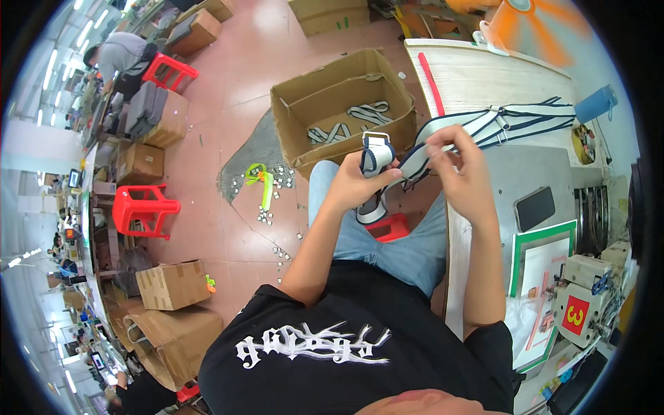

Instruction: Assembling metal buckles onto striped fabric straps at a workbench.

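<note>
My left hand (346, 185) is closed around a white webbing belt (377, 160) with navy edges, in front of my lap. A metal buckle (377, 135) stands at the top of the looped end in that hand. The belt runs right to my right hand (462, 176), whose thumb and fingers pinch it by the table's edge. Part of the belt hangs down below my left hand. More white-and-navy straps (532, 119) with metal buckles stretch across the table to the right. Where they join the belt I hold, I cannot tell.
An open cardboard box (290, 104) with several similar straps inside stands ahead. On the right table (487, 83) lie a phone (535, 209), a green-edged sheet (515, 266) and a sewing machine (577, 311). An orange fan (532, 28) spins at the back. Red stools (142, 207) and cartons stand left.
</note>
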{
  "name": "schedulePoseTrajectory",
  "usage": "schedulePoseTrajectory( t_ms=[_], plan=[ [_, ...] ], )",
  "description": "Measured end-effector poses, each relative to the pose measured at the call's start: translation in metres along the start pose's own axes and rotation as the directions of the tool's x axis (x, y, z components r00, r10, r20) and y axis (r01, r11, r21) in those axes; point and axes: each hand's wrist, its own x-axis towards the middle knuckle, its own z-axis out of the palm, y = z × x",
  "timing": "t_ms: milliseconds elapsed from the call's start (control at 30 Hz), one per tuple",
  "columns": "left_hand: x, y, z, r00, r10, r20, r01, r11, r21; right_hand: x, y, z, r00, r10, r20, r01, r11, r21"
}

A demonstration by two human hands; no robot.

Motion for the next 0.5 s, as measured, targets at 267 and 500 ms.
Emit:
schedulePoseTrajectory(
  t_ms=[267,500],
  plan=[
    [0.004,-0.027,-0.019,0.973,0.134,0.186,-0.062,0.935,-0.35,-0.017,-0.04,-0.022,0.993,-0.094,0.074,0.074,0.969,0.235],
    [0.022,0.005,-0.023,0.981,0.147,0.125,-0.097,0.936,-0.338,-0.021,-0.053,-0.01,0.991,0.025,0.135,-0.074,0.925,0.372]
  ],
)
